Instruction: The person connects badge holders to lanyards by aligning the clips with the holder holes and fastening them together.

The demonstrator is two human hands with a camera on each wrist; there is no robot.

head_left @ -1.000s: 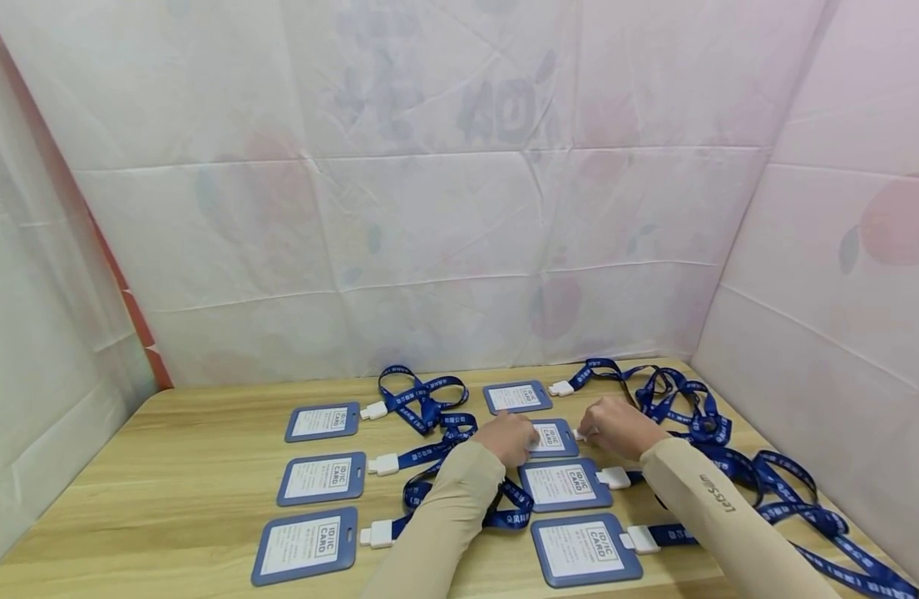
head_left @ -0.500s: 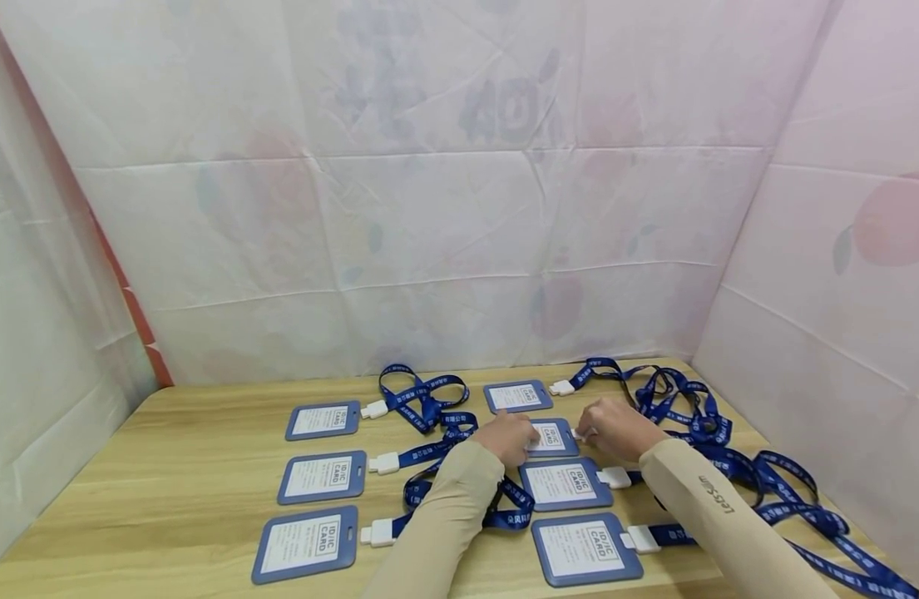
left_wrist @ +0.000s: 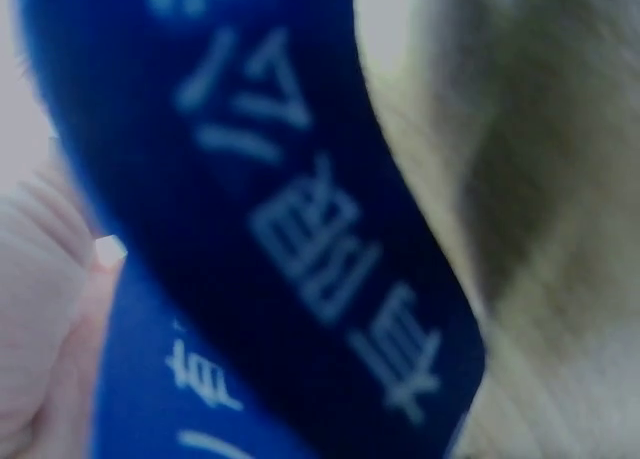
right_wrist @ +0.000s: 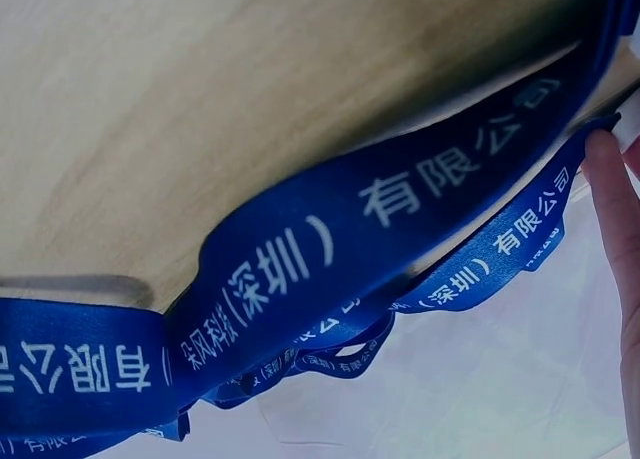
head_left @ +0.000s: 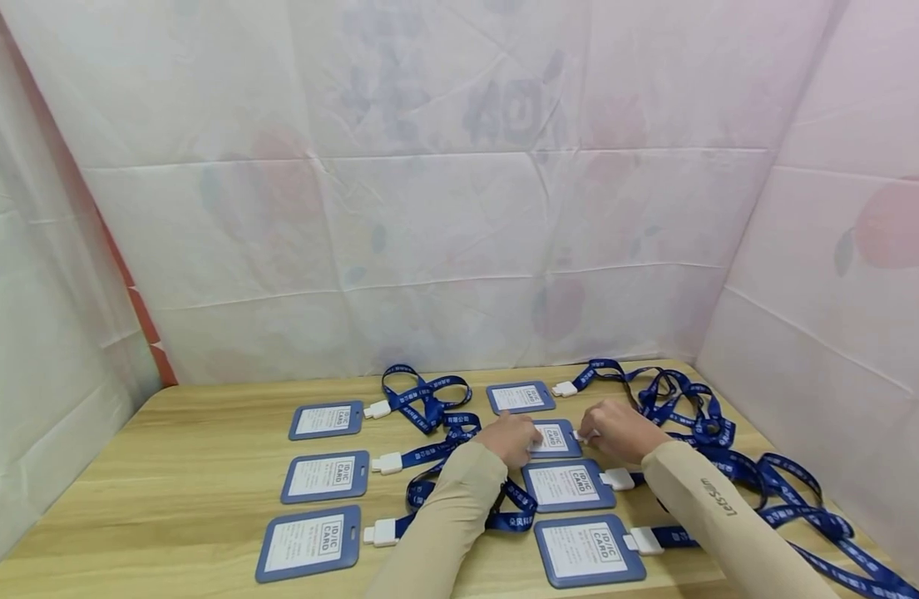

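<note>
Blue-framed badges (head_left: 324, 477), three, lower left of the frame; left hand (head_left: 508, 438), lower centre, touching the second-highest badge (head_left: 560, 438) of four, finger grip impossible to tell; right hand (head_left: 616, 428), fingers pinching one white clip (head_left: 579, 436) at that badge's right end.

"ID/IC CARD" on badges (head_left: 308, 544), "LetsSlim" on sleeve (head_left: 721, 520), "有限公司" on lanyards (right_wrist: 400, 194)

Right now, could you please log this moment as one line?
left hand: on badge | right hand: pinching clip at badge's right edge | six other badges: flat on table
</note>
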